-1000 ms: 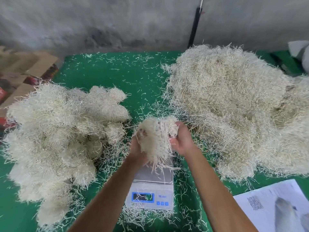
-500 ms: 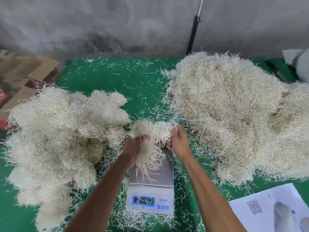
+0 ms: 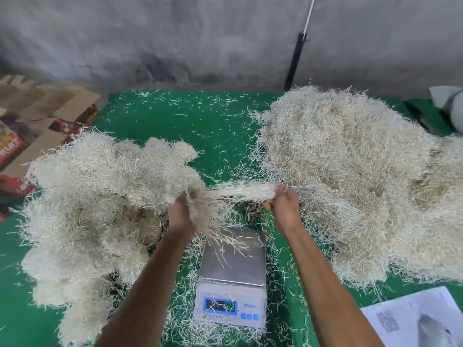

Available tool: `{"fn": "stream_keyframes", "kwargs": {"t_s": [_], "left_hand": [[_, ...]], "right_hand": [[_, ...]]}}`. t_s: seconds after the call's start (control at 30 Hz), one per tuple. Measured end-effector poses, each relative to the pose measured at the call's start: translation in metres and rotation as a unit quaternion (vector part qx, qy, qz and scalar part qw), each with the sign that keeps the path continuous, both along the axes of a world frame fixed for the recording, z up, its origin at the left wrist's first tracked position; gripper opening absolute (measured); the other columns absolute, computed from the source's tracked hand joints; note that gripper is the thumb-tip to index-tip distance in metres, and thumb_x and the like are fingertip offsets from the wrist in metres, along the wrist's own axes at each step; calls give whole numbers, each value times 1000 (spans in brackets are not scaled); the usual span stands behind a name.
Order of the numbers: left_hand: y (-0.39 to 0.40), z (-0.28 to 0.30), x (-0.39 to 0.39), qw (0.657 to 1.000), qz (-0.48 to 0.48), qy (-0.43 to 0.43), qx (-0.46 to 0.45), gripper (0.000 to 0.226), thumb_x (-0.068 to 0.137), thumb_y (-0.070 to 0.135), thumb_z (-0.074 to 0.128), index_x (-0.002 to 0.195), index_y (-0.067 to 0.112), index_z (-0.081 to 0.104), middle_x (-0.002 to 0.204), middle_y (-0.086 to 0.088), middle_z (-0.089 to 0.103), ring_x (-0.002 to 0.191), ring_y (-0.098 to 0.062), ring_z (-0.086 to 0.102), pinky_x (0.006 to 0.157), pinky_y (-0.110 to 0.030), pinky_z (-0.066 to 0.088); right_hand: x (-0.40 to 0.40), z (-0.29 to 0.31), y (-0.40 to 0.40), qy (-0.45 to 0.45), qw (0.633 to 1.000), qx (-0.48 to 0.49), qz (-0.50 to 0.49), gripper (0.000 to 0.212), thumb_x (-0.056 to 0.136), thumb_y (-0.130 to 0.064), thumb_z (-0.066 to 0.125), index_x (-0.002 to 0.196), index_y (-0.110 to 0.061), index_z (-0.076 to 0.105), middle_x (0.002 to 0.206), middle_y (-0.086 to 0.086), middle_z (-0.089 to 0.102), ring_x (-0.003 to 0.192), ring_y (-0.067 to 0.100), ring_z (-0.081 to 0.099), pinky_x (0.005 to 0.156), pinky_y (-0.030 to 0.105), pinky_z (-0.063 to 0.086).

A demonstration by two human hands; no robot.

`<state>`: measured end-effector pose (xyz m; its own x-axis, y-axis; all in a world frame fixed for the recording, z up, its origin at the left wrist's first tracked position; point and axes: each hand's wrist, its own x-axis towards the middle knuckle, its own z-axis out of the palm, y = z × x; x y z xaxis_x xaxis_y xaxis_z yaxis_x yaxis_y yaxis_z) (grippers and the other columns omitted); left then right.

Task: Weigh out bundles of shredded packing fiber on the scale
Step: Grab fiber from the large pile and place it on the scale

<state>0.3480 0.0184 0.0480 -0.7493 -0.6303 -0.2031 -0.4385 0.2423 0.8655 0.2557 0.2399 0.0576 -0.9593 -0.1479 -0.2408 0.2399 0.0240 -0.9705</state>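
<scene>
While the scale (image 3: pixel 231 276) sits at the near middle of the green bench (image 3: pixel 213 126) with only a few stray strands on its steel platter, both hands are raised above it with a bundle of shredded fiber (image 3: pixel 233 196) drawn out between them. The left hand (image 3: pixel 179 212) has its fingers curled round the thicker end, beside the left heap (image 3: pixel 100 209), and the right hand (image 3: pixel 284 205) pinches the thinner end, so the bundle is stretched into a band with loose strands trailing down toward the platter. Holding it this way looks meant to pull the portion apart or shake out the tangle. That left heap is lumpy, as if made of separate clumps, which suggests weighed bundles go there, while the larger, looser pile on the right (image 3: pixel 350 176) looks like the supply. With the scale between the two piles, each reach is short. Its blue display (image 3: pixel 220 306) is lit, but the digits are too blurred to read.
</scene>
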Motion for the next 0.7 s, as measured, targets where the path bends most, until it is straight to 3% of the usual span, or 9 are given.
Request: {"fn": "stream_keyframes", "kwargs": {"t_s": [0.13,0.23,0.3,0.4,0.47,0.5,0.57,0.63,0.7], "left_hand": [[-36,-3,12,998,-14,-21,-49,37,87,-8,63,118,11,55,106,-9,63,94,-23,66,79,-32,59],[-12,4,13,995,-68,55,-39,20,92,-1,63,94,18,58,83,-5,67,77,-22,69,64,-26,56],[0,6,15,993,-20,90,70,25,98,0,56,86,23,55,66,0,70,67,-16,71,54,-16,52],[12,-4,16,929,147,117,320,22,106,30,46,84,25,46,43,16,61,39,1,60,36,-16,47],[17,-4,13,881,179,93,428,31,103,50,41,86,26,50,43,13,61,36,0,58,34,-19,47],[21,2,10,898,121,65,418,33,100,54,46,88,25,56,52,9,67,43,-4,63,40,-20,52],[30,13,1,953,-68,2,294,56,88,63,59,102,10,63,89,-17,73,74,-26,71,68,-39,60],[42,16,-4,962,-200,-65,173,88,83,62,67,128,-10,46,124,-36,56,109,-44,60,94,-55,49],[43,15,-3,957,-218,-126,142,68,82,49,75,121,0,51,118,-9,66,107,-34,58,94,-36,52]], "right_hand": [[-21,-2,29,-49,994,-19,-95,17,113,-26,36,116,-9,40,70,4,41,48,10,44,46,12,46],[-17,2,13,-87,991,-76,-69,28,112,-19,28,136,-14,44,128,13,53,114,21,60,98,27,57],[-12,8,3,-153,975,-140,-76,49,111,-18,30,160,-20,30,164,14,28,142,37,45,95,38,60],[-5,11,-7,-193,970,-140,-49,46,113,-19,32,159,-23,35,149,4,47,111,26,65,55,21,58],[-2,10,-13,-197,973,-116,-29,45,113,-24,36,157,-15,39,142,9,56,114,26,63,82,35,63],[-2,9,-16,-187,979,-80,-24,47,112,-28,37,156,-13,38,149,10,52,131,30,55,106,47,52],[-1,9,-20,-131,991,-11,-12,53,111,-38,37,157,-12,33,159,11,40,148,33,36,120,52,28],[3,11,-26,-19,998,51,13,53,111,-43,36,153,-10,37,148,7,50,143,31,42,113,43,36],[4,17,-23,79,990,110,44,47,112,-43,34,139,-8,49,123,-5,56,124,17,53,96,30,39]]}}
